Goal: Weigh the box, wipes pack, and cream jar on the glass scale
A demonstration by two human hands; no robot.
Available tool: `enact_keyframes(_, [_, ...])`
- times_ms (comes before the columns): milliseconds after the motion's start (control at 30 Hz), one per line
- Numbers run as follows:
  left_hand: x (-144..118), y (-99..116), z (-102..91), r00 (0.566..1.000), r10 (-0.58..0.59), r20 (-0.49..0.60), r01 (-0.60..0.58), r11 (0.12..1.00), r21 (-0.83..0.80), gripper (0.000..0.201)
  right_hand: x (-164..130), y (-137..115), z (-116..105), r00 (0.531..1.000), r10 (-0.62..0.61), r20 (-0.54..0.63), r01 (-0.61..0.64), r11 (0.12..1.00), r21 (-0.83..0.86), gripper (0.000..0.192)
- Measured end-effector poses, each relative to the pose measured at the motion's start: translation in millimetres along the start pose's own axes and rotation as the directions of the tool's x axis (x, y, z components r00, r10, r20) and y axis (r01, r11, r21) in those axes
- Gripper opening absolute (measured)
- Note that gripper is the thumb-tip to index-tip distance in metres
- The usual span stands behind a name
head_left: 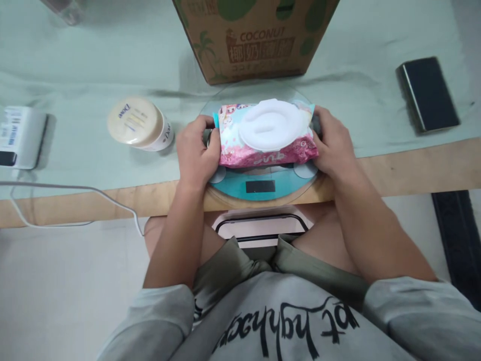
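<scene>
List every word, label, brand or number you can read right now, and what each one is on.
"COCONUT": on the cardboard box; the characters under it are too blurred to read.
"Dove": on the lid and side of the cream bottle.
Pink wipes pack, held by the left hand and right hand: print unreadable.
Scale: display dark, no number.
White device: label too small.
Shirt: lettering upside down, unclear.

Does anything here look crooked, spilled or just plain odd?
Nothing spilled or damaged. The pink wipes pack sits slightly tilted on the round scale, with the left hand and right hand gripping its ends.
</scene>
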State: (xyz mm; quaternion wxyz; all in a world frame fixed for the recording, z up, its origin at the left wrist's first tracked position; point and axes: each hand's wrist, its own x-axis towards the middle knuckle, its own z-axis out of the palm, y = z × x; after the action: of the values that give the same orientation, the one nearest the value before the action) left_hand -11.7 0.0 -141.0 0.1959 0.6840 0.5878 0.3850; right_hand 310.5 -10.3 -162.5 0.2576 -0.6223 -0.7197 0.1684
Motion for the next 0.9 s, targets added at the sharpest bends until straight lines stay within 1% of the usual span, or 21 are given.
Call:
enact_keyframes(67, [0.5, 0.7, -0.1, 1.0, -0.003, 0.003, 0.003, 1.0, 0.011, 0.011, -0.7, -4.3, 0.9, 0.999, 0.034, 0.009, -0.034, 0.999, -0.016, 0.05])
enact_keyframes(233, [0.0, 3.3, -1.8, 1.0, -0.01, 0.008, 0.01, 1.0, -0.008, 0.009, 1.7, -11.4, 1.3, 0.999, 0.041, 0.002, -0.041, 0.998, 0.05, 0.05])
enact_keyframes(300, [-0.2, 4.0, -2.2, 1.0, -0.007, 0.001, 0.007, 1.0, -0.007, 0.009, 2.0, -10.8, 0.3, 0.996, 0.072, -0.056, -0.065, 0.992, 0.107, 0.048])
enact_keyframes(333, [-0.2, 4.3, -2.2, 1.0, -0.007, -0.004, 0.007, 1.0, -0.004, 0.009, 2.0, -11.6, -1.6, 0.989, 0.096, -0.115, -0.079, 0.987, 0.14, 0.046])
enact_keyframes(367, [-0.1, 4.7, -2.3, 1.0, -0.008, -0.005, 0.008, 1.0, -0.002, 0.01, 2.0, -13.9, -4.8, 0.976, 0.103, -0.193, -0.067, 0.981, 0.18, 0.046])
enact_keyframes(400, [0.0, 5.0, -2.4, 1.0, -0.01, -0.003, 0.01, 1.0, 0.002, 0.01, 1.9, -18.2, -9.0, 0.958, 0.078, -0.275, -0.016, 0.975, 0.222, 0.048])
enact_keyframes(433, [0.1, 5.5, -2.5, 1.0, -0.013, 0.001, 0.013, 1.0, 0.005, 0.009, 2.0, -24.8, -13.9, 0.945, 0.013, -0.328, 0.071, 0.967, 0.244, 0.05])
enact_keyframes(467, [0.1, 6.0, -2.7, 1.0, -0.017, 0.004, 0.017, 1.0, 0.007, 0.009, 2.2, -33.5, -18.6, 0.937, -0.084, -0.338, 0.173, 0.954, 0.243, 0.054])
enact_keyframes(500, [0.2, 6.5, -2.8, 1.0, -0.02, 0.006, 0.02, 1.0, 0.006, 0.008, 2.5, -43.9, -22.5, 0.933, -0.192, -0.303, 0.266, 0.937, 0.227, 0.06])
enact_keyframes(533, [0.2, 7.0, -2.8, 1.0, -0.023, 0.007, 0.023, 1.0, 0.004, 0.007, 3.1, -55.1, -25.0, 0.933, -0.283, -0.224, 0.328, 0.923, 0.201, 0.066])
enact_keyframes(567, [0.1, 7.4, -2.7, 1.0, -0.024, 0.007, 0.024, 1.0, -0.002, 0.007, 3.9, -66.3, -25.8, 0.936, -0.332, -0.12, 0.348, 0.922, 0.167, 0.071])
enact_keyframes(600, [0.1, 7.6, -2.5, 1.0, -0.023, 0.004, 0.023, 1.0, -0.009, 0.006, 4.7, -76.7, -25.0, 0.941, -0.336, -0.028, 0.337, 0.932, 0.131, 0.074])
enact_keyframes(633, [0.1, 7.6, -2.0, 1.0, -0.02, -0.003, 0.02, 1.0, -0.02, 0.006, 5.4, -85.6, -23.1, 0.948, -0.316, 0.029, 0.311, 0.945, 0.1, 0.076])
enact_keyframes(667, [0.1, 7.4, -1.3, 1.0, -0.017, -0.023, 0.016, 0.999, -0.039, 0.006, 5.8, -92.7, -20.6, 0.958, -0.283, 0.048, 0.278, 0.957, 0.083, 0.078])
enact_keyframes(700, [0.3, 7.0, -0.5, 0.999, -0.015, -0.05, 0.012, 0.998, -0.069, 0.007, 5.6, -97.6, -18.4, 0.967, -0.25, 0.043, 0.246, 0.966, 0.076, 0.08])
enact_keyframes(767, [0.9, 5.7, 1.2, 0.991, -0.028, -0.13, 0.006, 0.986, -0.168, 0.008, 3.0, -101.0, -17.4, 0.979, -0.204, -0.024, 0.205, 0.976, 0.074, 0.077])
enact_keyframes(833, [1.7, 4.1, 2.6, 0.979, -0.054, -0.197, 0.0, 0.966, -0.26, 0.011, -1.9, -96.4, -23.3, 0.973, -0.18, -0.142, 0.194, 0.976, 0.097, 0.067])
enact_keyframes(867, [2.1, 3.3, 3.1, 0.973, -0.064, -0.22, -0.002, 0.957, -0.29, 0.012, -4.5, -91.3, -28.8, 0.959, -0.176, -0.224, 0.205, 0.972, 0.115, 0.063])
enact_keyframes(900, [2.3, 2.6, 3.5, 0.969, -0.07, -0.236, -0.006, 0.952, -0.306, 0.014, -7.0, -84.5, -35.3, 0.932, -0.175, -0.317, 0.226, 0.965, 0.132, 0.061])
